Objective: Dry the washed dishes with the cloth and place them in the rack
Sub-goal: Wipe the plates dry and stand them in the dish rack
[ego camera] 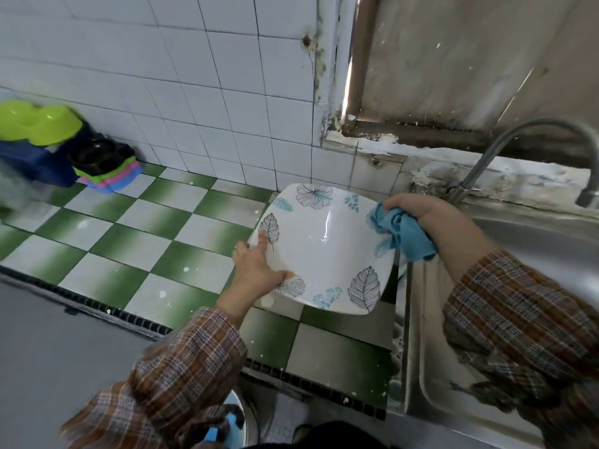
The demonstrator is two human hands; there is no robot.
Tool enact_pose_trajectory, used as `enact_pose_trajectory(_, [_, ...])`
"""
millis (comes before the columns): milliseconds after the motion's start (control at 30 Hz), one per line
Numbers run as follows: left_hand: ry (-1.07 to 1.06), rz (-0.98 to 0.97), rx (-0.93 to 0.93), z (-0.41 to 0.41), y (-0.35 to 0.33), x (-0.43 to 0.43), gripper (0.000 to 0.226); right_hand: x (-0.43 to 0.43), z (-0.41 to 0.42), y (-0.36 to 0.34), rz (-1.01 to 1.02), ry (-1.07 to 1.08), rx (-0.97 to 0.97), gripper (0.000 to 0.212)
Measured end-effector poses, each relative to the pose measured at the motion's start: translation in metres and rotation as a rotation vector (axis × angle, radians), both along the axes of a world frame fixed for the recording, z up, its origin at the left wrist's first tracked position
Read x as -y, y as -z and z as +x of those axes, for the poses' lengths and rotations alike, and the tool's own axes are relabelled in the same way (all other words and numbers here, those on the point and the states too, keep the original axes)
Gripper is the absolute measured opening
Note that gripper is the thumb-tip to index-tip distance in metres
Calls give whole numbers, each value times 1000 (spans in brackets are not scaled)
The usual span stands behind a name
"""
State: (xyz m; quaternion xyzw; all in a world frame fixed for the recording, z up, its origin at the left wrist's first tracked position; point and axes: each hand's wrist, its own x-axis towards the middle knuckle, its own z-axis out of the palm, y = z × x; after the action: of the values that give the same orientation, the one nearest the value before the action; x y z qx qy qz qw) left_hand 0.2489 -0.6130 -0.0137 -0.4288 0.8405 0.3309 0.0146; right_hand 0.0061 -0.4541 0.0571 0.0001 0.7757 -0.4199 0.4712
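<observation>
My left hand point(256, 270) grips plate point(324, 251) by its left rim, thumb and forefinger spread. Right hand point(424, 215) curled tight round cloth point(405, 236), touching right rim.

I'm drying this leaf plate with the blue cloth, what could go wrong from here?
The left hand holds the plate by one edge only, above the tiled counter; if wet, it could slip and crack there. The right hand holds the cloth at the opposite edge, so a hard wipe may lever the plate out of that grip.
</observation>
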Motion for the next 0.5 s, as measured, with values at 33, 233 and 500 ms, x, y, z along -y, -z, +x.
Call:
enact_pose_trajectory(33, [1, -3, -10, -1, -8, -4, 111, -8, -2, -6, -26, 10, -4, 14])
enact_pose_trajectory(233, [28, -67, -63, -12, -52, -36, 111, -59, -5, -38, -186, 78, -42, 11])
enact_pose_trajectory(500, [87, -96, -38, -37, -76, -111, 108, -151, -13, -54, -286, 189, -39, 5])
